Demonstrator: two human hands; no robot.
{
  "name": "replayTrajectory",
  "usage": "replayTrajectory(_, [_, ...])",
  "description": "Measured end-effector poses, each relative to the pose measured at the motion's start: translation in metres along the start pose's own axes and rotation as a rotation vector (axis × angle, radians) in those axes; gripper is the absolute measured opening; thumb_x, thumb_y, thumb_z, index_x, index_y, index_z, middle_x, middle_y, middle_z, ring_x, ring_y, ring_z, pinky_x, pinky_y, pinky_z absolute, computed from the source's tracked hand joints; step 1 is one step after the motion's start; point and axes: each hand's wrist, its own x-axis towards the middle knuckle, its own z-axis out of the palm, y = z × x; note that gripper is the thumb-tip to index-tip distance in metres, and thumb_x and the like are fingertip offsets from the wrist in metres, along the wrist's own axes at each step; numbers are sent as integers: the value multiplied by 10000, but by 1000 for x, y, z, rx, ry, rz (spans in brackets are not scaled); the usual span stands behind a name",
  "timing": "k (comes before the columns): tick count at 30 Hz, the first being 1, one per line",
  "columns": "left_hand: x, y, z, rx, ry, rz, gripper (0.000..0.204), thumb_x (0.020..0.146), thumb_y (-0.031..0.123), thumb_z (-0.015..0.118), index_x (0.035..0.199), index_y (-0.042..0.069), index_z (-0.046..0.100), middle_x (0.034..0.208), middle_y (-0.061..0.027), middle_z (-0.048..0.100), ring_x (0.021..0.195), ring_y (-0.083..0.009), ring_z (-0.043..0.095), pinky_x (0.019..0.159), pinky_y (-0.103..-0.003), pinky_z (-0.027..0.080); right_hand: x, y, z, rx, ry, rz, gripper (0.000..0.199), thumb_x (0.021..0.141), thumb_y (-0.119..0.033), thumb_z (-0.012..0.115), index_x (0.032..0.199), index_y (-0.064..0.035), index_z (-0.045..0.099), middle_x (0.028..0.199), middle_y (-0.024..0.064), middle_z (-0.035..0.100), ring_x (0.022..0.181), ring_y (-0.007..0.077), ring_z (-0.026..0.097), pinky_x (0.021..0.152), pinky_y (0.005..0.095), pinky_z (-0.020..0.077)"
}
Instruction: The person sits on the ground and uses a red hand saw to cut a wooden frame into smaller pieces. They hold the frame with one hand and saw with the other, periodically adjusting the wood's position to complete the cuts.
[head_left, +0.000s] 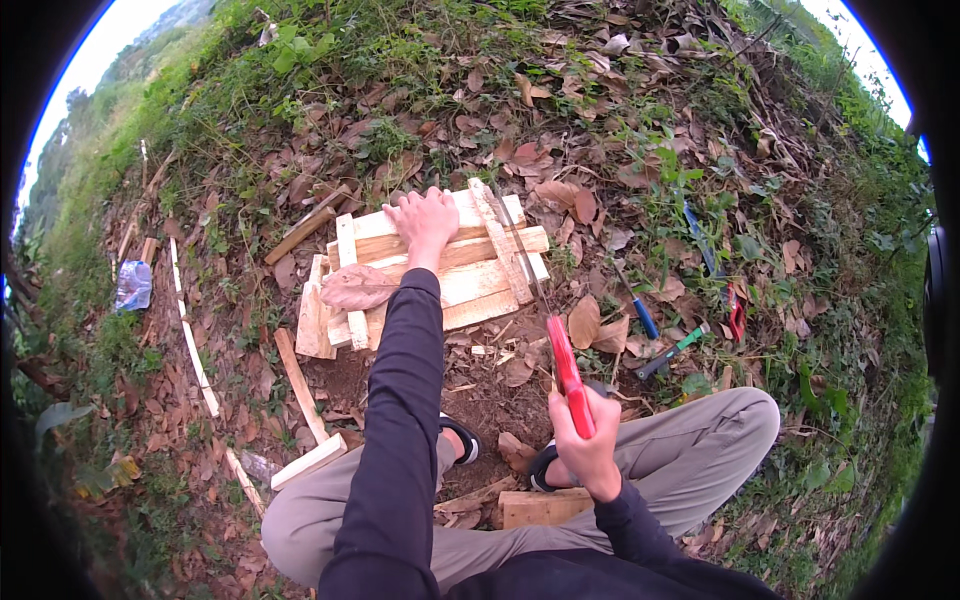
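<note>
On the ground before me lies a panel of pale wooden slats (470,283), joined by two thin crosspieces. My left hand (425,222) rests on its far part, fingers spread over the slats. A large dry leaf (357,287) covers part of the panel's left side. My right hand (590,440) is closed round the red handle of a handsaw (568,368). The narrow blade runs away from me over the slats' right ends, just right of the right crosspiece (502,243). Whether its teeth are in the wood I cannot tell.
To the right lie a blue-handled tool (645,317), a hammer with a green and black handle (673,350) and a red-handled tool (737,313). Loose wood strips (300,385) and a clear plastic bag (133,285) are on the left. A wood block (540,508) lies between my legs.
</note>
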Motion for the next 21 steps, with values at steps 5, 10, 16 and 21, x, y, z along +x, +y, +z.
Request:
replayTrajectory(5, [6,7,7,24,16,18,468,1020,414,415,1312,151,671,1361,-201,628,1339,-365,526,1218,-654,154,-11,4,-5,73,73,-6,188,876,-30,692,715,20,608,513,36,492,451,82,493,459,289,379])
replayTrajectory(10, [3,11,2,8,-21,39,466,1023,404,407,1300,149,682,1357,-198,635,1350,-374,519,1219,-649,164,47,12,12,95,44,48,228,917,-74,697,732,7,591,544,-12,474,518,26,406,454,281,304])
replayTrajectory(16, [20,8,-5,3,-59,22,462,1028,382,407,1292,124,685,1326,-167,665,1336,-384,536,1215,-657,178,-15,11,-31,23,48,-45,96,872,-28,685,792,25,671,523,-7,509,478,52,493,466,269,380])
replayTrajectory(21, [13,9,3,-7,-50,46,447,1027,364,414,1266,112,697,1299,-158,682,1317,-334,565,1230,-624,188,30,23,3,56,33,15,206,895,-54,696,718,-10,601,509,-17,482,462,46,461,438,295,333])
